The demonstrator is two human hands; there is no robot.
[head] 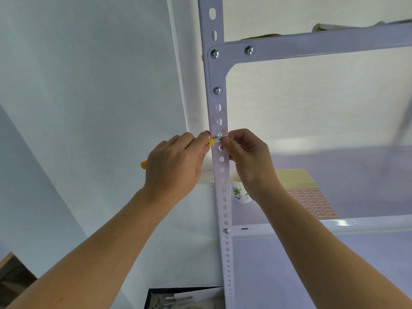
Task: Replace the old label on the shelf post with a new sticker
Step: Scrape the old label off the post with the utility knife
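Note:
A white perforated shelf post [223,188] runs up the middle of the view. On it, at hand height, are torn remains of the old label [223,131], with faint residue above. My left hand [176,166] grips a yellow-handled scraper [210,142], and its metal blade lies across the post just under the label remains. My right hand [247,157] pinches the blade's far end at the post's right edge. A sheet of red-printed stickers [312,202] lies on the shelf behind my right arm.
A paper cup [240,192] with green print stands on the shelf [334,226] right behind the post. Yellow backing paper [296,177] lies behind the sticker sheet. A black box [182,298] with small items sits below. A white wall is at the left, and an upper shelf beam [323,43] crosses overhead.

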